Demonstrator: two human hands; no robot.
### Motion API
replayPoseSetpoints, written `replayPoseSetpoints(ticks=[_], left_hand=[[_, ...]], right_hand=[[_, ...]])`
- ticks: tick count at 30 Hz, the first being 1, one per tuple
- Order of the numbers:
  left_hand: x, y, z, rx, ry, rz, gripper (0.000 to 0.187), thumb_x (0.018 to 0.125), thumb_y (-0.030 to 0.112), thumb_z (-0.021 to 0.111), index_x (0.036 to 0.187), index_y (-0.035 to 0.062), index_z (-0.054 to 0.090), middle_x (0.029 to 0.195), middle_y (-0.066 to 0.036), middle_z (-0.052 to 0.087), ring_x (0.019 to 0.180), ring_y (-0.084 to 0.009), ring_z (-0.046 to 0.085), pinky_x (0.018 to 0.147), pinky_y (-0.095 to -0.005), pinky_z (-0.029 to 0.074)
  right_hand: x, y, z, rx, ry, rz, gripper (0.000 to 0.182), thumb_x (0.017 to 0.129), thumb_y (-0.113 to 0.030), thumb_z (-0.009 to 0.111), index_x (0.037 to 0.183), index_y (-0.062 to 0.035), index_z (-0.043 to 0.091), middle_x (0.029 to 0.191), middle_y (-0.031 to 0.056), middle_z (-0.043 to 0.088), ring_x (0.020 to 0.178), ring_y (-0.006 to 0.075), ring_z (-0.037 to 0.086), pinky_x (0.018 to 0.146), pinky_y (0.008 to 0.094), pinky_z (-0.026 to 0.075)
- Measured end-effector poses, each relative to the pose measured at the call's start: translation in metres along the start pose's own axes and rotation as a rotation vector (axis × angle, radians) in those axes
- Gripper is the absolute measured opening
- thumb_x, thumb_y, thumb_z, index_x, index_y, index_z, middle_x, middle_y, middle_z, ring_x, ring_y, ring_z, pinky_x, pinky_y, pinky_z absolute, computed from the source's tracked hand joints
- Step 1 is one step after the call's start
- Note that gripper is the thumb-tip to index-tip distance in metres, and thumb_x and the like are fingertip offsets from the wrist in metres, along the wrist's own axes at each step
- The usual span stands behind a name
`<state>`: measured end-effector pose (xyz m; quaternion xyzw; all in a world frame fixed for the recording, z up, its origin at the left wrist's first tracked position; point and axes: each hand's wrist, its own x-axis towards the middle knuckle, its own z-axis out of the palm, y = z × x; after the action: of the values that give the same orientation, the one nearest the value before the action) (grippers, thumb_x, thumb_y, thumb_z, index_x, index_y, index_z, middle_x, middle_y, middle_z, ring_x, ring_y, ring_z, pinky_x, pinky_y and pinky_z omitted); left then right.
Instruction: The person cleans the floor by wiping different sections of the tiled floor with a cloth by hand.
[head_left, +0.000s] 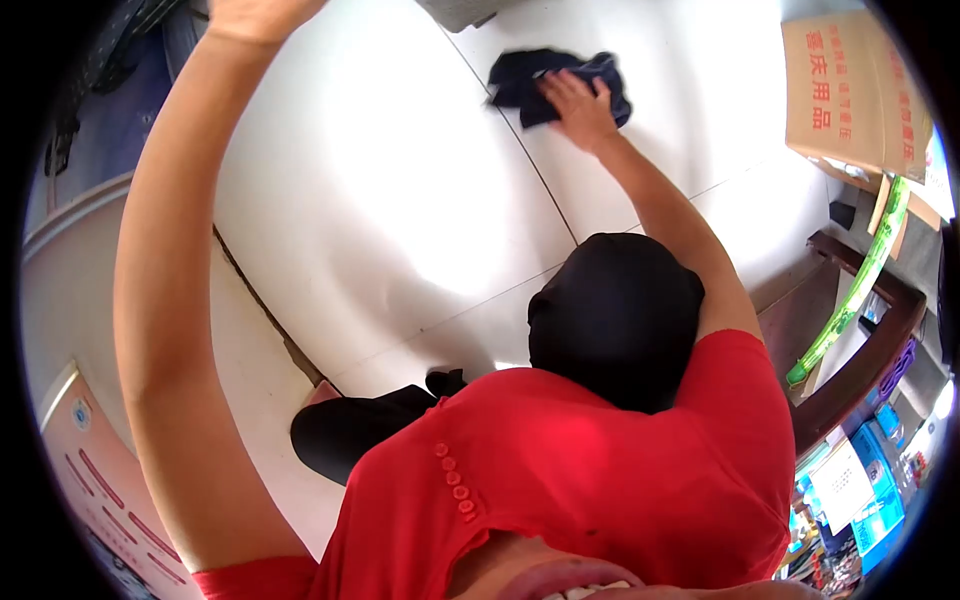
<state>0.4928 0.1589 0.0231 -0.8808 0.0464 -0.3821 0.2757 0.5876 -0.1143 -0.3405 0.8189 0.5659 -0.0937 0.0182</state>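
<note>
My right hand (584,108) lies on a dark navy cloth (520,82) on the white tiled floor (420,180). Its fingers are stretched out and a little apart over the bunched fabric, which is slightly blurred. At the upper left, my left hand (262,14) reaches to the frame's top edge. Only the wrist and the back part of that hand show, so its fingers are out of sight. Between my arms are my black-clad knees (615,315), bent low above the floor.
A cardboard box (845,95) with red print stands at the upper right. Below it are a green patterned strip (855,295), a dark wooden frame (870,370) and blue packages (878,500). A pale panel (105,490) with red markings is at the left. A grey object (458,10) touches the top edge.
</note>
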Motion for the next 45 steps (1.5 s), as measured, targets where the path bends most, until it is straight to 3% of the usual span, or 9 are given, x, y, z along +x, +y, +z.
replayPoseSetpoints(ticks=[4,7,10,16,21,29,35,38,45], left_hand=[[0.027,0.000,-0.019,-0.016,0.053,0.054,0.045,0.088,0.017,0.064,0.133,0.0133,0.062,0.134,-0.010,0.058,0.120,-0.0261,0.051,0.101,-0.0405,0.035],[0.045,-0.016,-0.003,-0.139,0.095,-0.032,0.041,0.090,0.014,0.061,0.131,0.0120,0.064,0.134,-0.013,0.059,0.118,-0.0287,0.053,0.098,-0.0422,0.039],[0.043,-0.024,0.014,-0.126,0.116,-0.027,0.041,0.091,0.014,0.060,0.131,0.0114,0.064,0.135,-0.013,0.058,0.120,-0.0295,0.051,0.099,-0.0439,0.037],[0.024,-0.038,0.041,-0.059,0.100,-0.010,0.039,0.092,0.016,0.057,0.130,0.0103,0.064,0.137,-0.014,0.056,0.123,-0.0310,0.047,0.101,-0.0472,0.033],[0.014,-0.046,0.049,0.001,0.075,-0.001,0.038,0.092,0.016,0.055,0.129,0.0094,0.064,0.138,-0.014,0.055,0.126,-0.0323,0.043,0.103,-0.0499,0.030],[0.007,-0.053,0.062,0.053,0.066,0.021,0.037,0.094,0.018,0.051,0.127,0.0079,0.064,0.140,-0.014,0.053,0.131,-0.0344,0.038,0.105,-0.0543,0.025],[0.006,-0.050,0.075,0.072,0.111,0.073,0.037,0.095,0.019,0.048,0.126,0.0068,0.064,0.141,-0.015,0.051,0.134,-0.0360,0.034,0.107,-0.0576,0.021],[0.008,-0.048,0.075,0.094,0.132,0.106,0.037,0.095,0.020,0.047,0.126,0.0063,0.065,0.142,-0.015,0.050,0.136,-0.0368,0.032,0.108,-0.0593,0.019],[0.009,-0.037,0.058,0.154,0.183,0.174,0.038,0.097,0.021,0.044,0.124,0.0050,0.065,0.144,-0.016,0.048,0.139,-0.0386,0.027,0.111,-0.0632,0.015]], right_hand=[[0.013,0.011,0.022,0.131,0.123,0.340,0.067,0.092,-0.043,0.062,0.151,-0.0190,0.039,0.161,0.0007,0.030,0.149,0.0230,0.024,0.110,0.0624,0.024],[-0.007,-0.037,0.006,0.139,-0.042,-0.057,0.061,0.097,-0.047,0.052,0.150,-0.0169,0.042,0.161,0.0043,0.029,0.149,0.0305,0.022,0.111,0.0611,0.022],[-0.004,-0.037,0.026,0.246,0.029,-0.386,0.057,0.099,-0.039,0.052,0.151,-0.0213,0.040,0.162,-0.0006,0.028,0.148,0.0206,0.025,0.109,0.0585,0.025],[0.122,0.058,0.010,-0.162,0.158,-0.008,0.055,0.103,-0.044,0.042,0.153,-0.0234,0.036,0.162,-0.0012,0.030,0.149,0.0197,0.027,0.109,0.0577,0.026],[0.187,0.178,0.008,0.117,-0.051,0.376,0.065,0.103,-0.049,0.033,0.155,-0.0095,0.030,0.165,0.0083,0.021,0.152,0.0300,0.016,0.118,0.0633,0.019],[-0.111,0.307,0.090,0.016,0.362,0.888,0.068,0.100,-0.056,0.040,0.156,-0.0198,0.030,0.163,0.0005,0.027,0.150,0.0257,0.021,0.113,0.0616,0.018],[-0.315,0.199,0.086,-0.028,-0.035,1.612,0.067,0.101,-0.057,0.038,0.158,-0.0225,0.027,0.163,-0.0041,0.023,0.148,0.0207,0.025,0.107,0.0599,0.030],[-0.347,0.133,0.105,-0.071,-0.060,1.623,0.067,0.102,-0.056,0.039,0.157,-0.0199,0.027,0.162,-0.0023,0.025,0.148,0.0237,0.022,0.104,0.0606,0.032],[-0.286,-0.056,0.103,-0.087,0.175,0.700,0.061,0.094,-0.046,0.053,0.151,-0.0263,0.042,0.160,-0.0010,0.032,0.146,0.0218,0.030,0.104,0.0551,0.033]])
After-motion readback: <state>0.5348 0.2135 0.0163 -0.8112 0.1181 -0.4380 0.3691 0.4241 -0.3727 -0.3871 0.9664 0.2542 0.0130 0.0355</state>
